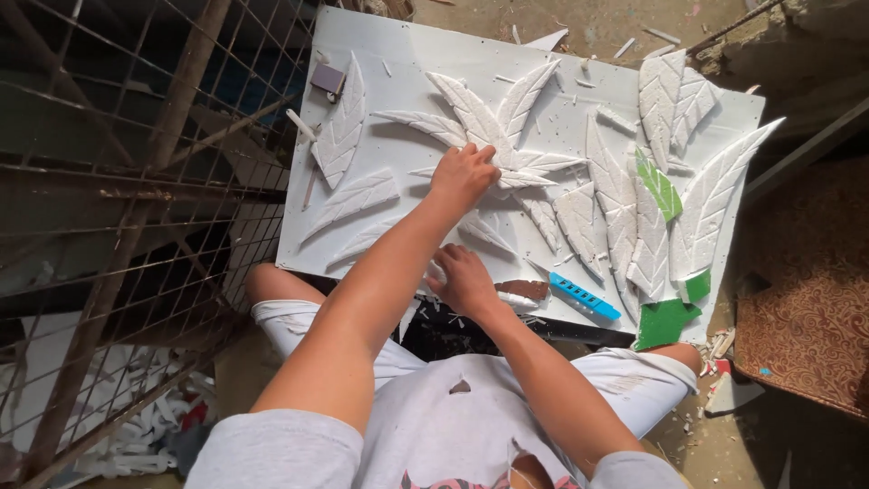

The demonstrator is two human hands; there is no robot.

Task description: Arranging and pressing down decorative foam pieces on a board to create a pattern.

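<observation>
A white foam board point(412, 81) rests across my knees, covered with carved white foam leaves. My left hand point(463, 175) reaches forward and presses its curled fingers on a cluster of joined leaves point(493, 127) in the board's middle. My right hand point(463, 279) rests at the board's near edge with the fingers bent over a small white leaf piece; a brown-bladed tool point(523, 290) lies right beside it, and I cannot tell whether the hand grips it. A blue utility knife point(584, 296) lies just right of that.
A rusty wire-mesh frame point(136, 181) stands on the left. Loose leaves are stacked at the board's right point(652, 208), with green foam pieces point(665, 321) among them. A small brown block point(328, 80) sits near the top left. Foam scraps litter the ground. A patterned brown mat point(810, 290) lies at right.
</observation>
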